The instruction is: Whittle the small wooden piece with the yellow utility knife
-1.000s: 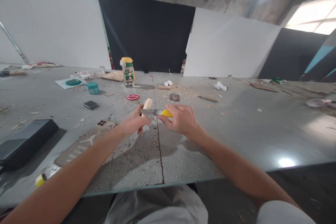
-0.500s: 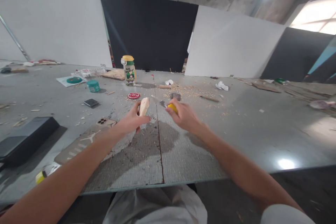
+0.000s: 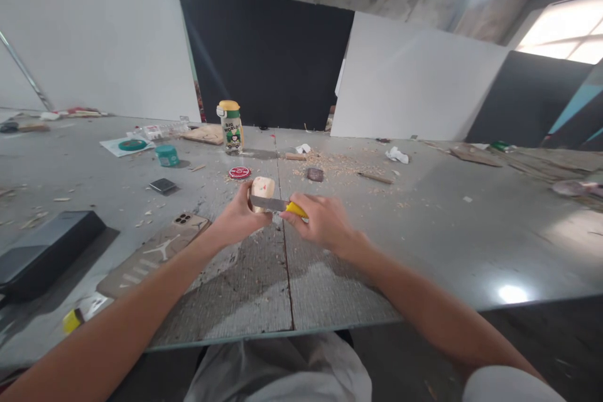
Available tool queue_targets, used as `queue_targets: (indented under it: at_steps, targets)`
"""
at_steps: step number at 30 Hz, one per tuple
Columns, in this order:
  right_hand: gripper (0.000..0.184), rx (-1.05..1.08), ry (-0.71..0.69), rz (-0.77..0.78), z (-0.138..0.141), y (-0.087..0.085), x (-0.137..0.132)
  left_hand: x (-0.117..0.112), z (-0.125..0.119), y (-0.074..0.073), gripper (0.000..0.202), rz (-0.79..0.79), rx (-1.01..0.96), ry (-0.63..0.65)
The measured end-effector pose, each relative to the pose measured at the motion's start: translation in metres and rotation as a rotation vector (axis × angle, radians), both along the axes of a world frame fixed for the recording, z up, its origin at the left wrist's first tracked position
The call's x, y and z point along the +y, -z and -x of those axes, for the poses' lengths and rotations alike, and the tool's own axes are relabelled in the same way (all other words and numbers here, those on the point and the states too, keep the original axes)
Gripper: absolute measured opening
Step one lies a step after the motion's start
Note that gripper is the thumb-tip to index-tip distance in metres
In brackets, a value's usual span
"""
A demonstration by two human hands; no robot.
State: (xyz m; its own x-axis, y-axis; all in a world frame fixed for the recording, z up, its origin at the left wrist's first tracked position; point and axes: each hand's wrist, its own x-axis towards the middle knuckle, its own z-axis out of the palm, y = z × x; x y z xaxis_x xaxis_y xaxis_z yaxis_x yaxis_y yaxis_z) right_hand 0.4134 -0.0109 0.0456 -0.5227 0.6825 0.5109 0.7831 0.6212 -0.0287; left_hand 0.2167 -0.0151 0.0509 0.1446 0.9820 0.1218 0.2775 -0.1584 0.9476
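A pale block of wood (image 3: pixel 262 186) with small red marks is held in my left hand (image 3: pixel 239 217), thumb and fingers closed around its sides. My right hand (image 3: pixel 323 220) grips the yellow handle of a utility knife (image 3: pixel 271 203). Its grey blade lies across the near face of the block, pointing left toward my left hand; whether it cuts in I cannot tell. Both hands are above the worn grey table (image 3: pixel 343 289). Just beyond them are a round red lid (image 3: pixel 240 173) and a dark brownish block (image 3: pixel 315 174).
Wood shavings (image 3: pixel 336 163) lie scattered behind my hands near a thin stick (image 3: pixel 375 178). A drink bottle (image 3: pixel 231 127) with a yellow cap stands at the back. To the left are a teal jar (image 3: pixel 167 155), a phone (image 3: pixel 160 248) and a long dark case (image 3: pixel 51 251).
My left hand has turned the wood so its end faces me more. My right hand has come left and slightly down, bringing the knife blade across the wood.
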Motion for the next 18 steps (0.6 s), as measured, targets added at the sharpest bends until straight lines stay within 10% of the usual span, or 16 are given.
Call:
queue_targets:
  at_steps: [5, 12, 18]
  targets:
    - [0.05, -0.002, 0.012, -0.049, -0.01, -0.004, 0.01, -0.001, 0.004, -0.001, 0.066, 0.073, 0.046, 0.042]
    - [0.045, 0.196, 0.371, -0.074, -0.061, -0.012, 0.057, -0.003, 0.013, -0.003, 0.079, 0.072, 0.1, 0.031]
    - [0.04, 0.201, -0.016, 0.107, -0.025, -0.006, 0.024, -0.004, 0.006, -0.006, 0.082, 0.051, 0.089, 0.017]
